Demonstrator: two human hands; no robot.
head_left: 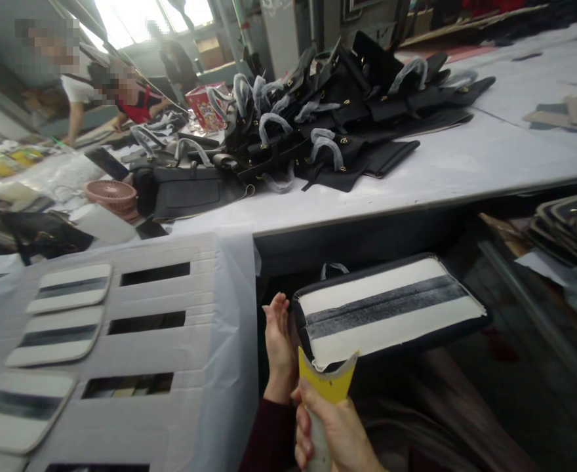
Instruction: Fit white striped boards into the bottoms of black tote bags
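My right hand (335,429) is wrapped round the pale handle of a yellow tool with a notched, concave end (328,383). The tool's tips are by the near left corner of a black bag (391,351), whose base is turned up toward me. On that base lies a white panel (391,292) with a dark lengthwise strip; its edges look ragged at the corners. My left hand (279,341) is upright against the bag's left end, fingers stretched out and nothing in its grasp. The side of the bag below the base is mostly hidden in shadow.
White panels with dark strips (67,337) lie on a slotted grey board (141,354) to the left. Black bags with wrapped handles (288,144) are heaped on the white table (446,170). A pink fan (111,195) stands nearby. Two people (131,98) work at the back left.
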